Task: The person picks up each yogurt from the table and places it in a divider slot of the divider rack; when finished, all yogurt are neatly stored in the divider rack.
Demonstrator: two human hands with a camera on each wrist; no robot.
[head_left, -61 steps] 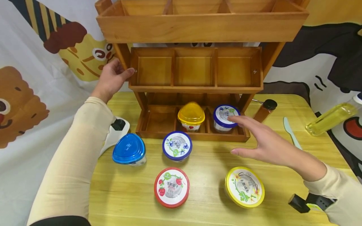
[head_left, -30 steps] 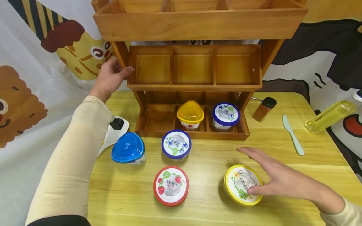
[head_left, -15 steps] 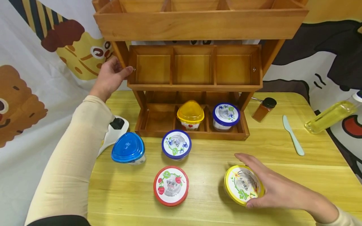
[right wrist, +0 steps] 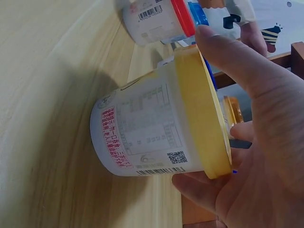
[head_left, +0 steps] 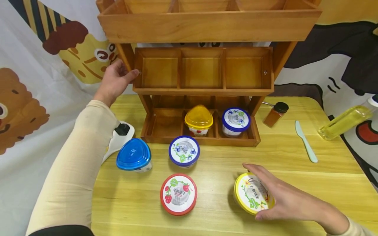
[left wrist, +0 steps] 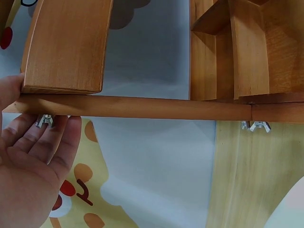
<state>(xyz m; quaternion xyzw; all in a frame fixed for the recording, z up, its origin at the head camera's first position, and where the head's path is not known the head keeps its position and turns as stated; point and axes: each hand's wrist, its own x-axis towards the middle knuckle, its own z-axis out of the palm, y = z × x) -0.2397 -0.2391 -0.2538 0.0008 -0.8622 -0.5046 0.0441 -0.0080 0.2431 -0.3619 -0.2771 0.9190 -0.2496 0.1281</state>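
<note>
Though small, red characters point(right wrist: 115, 140) (yellow-lidded cup point(right wrist: 159, 114))

“牛奶” is printed on the red-rimmed lid point(head_left: 178, 194). “勿一口吞食”, a QR code point(right wrist: 177, 157) and a barcode point(right wrist: 160, 171) are carried by the yellow-lidded cup point(right wrist: 152, 121).

Yellow-rimmed cup point(head_left: 251, 193): lid on, standing upright, lower right of the head frame. White body with red Chinese text, QR code, barcode; lid printed with flowers, green leaves. Wooden rack point(head_left: 206, 28): upright, upper centre, brown finish, three tiers, three compartments each.
</note>
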